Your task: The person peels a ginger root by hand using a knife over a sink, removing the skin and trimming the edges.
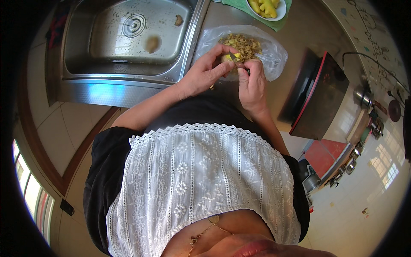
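My left hand [210, 69] grips a partly peeled piece of ginger root [231, 57], pale yellow where the skin is off. In my right hand [252, 85] is a small knife [236, 59], its blade lying against the ginger near my left thumb. Most of the knife's handle is hidden by my fingers. Beneath both hands a clear plastic bag [273, 66] is spread on the steel counter, with a heap of brown and yellow ginger peelings [249, 45] on it. A white bowl [282, 9] beyond the bag contains several peeled ginger pieces [266, 7].
To the left is a stainless steel sink [106, 41] with a brown scrap [179, 20] near its right wall. A green cloth [279, 24] lies under the bowl. On the right an induction cooktop [321, 96] with a red edge stands tilted on the counter, a black cable [359, 53] behind it.
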The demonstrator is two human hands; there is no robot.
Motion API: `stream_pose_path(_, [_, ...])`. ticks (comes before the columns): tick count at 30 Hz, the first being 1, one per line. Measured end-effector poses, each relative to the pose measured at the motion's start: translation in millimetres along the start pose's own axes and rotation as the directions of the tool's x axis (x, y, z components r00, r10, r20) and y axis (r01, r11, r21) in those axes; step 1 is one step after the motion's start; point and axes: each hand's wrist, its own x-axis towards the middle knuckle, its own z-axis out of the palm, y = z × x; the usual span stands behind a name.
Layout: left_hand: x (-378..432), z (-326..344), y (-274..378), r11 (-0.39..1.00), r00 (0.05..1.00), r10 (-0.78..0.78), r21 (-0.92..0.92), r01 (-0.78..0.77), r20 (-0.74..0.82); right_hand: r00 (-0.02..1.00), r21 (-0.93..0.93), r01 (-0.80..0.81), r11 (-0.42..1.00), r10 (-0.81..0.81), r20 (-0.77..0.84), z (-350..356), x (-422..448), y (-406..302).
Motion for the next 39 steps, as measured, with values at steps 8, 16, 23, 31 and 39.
stream_pose_path(8, [3,4,0,0.995,0.999,-0.014,-0.101,0.009,-0.040,0.991,-0.126,0.016,0.992,-0.032,-0.129,9,-2,-3])
stream_pose_path(16, [5,7,-2,0.918,0.985,-0.173,-0.362,0.161,-0.001,0.987,-0.135,-0.056,0.989,0.035,-0.156,7,-4,-4])
stream_pose_path(23, [5,12,6,0.855,0.975,-0.224,-0.478,0.200,0.009,0.950,-0.057,-0.263,0.963,0.248,-0.190,-21,-7,-3])
stream_pose_path(31, [11,17,-4,0.935,0.994,-0.113,-0.339,0.105,-0.003,0.970,-0.048,-0.238,0.970,0.240,0.047,-31,-3,-23])
stream_pose_path(39, [9,6,11,0.976,0.999,-0.050,-0.211,0.049,-0.001,0.978,0.019,-0.156,0.988,0.152,0.143,-24,15,-19])
